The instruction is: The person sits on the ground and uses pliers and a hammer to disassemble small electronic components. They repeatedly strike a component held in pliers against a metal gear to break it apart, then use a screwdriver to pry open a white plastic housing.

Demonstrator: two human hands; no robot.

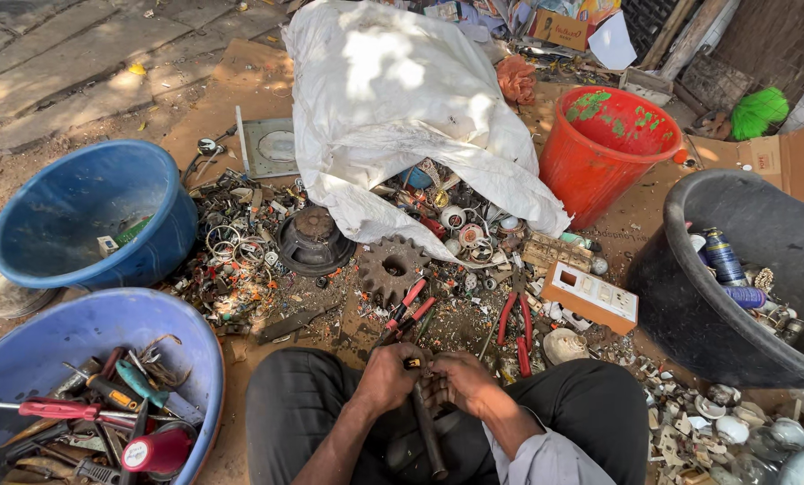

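While gripped: 2 hands, 1 tool.

I see two blue tubs on the left, a red bucket flecked green, a white sack, a black tub, and red-handled pliers.

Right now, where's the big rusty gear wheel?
In the head view the rusty gear wheel lies on the ground just ahead of both hands, near centre, at the mouth of the white sack and right of the round black speaker part.
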